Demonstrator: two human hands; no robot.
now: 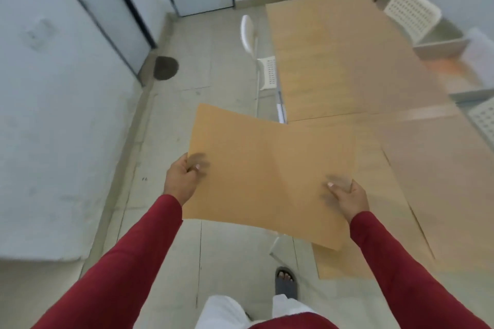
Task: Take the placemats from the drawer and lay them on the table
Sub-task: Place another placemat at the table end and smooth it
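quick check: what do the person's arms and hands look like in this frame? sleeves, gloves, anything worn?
Both arms are covered by long, close-fitting dark red sleeves that end at the wrists. The left hand and the right hand are bare: no gloves, and no rings, watch or bands can be made out. Pale thumbnails show on both hands. The frame is slightly blurred, so fine detail cannot be told.
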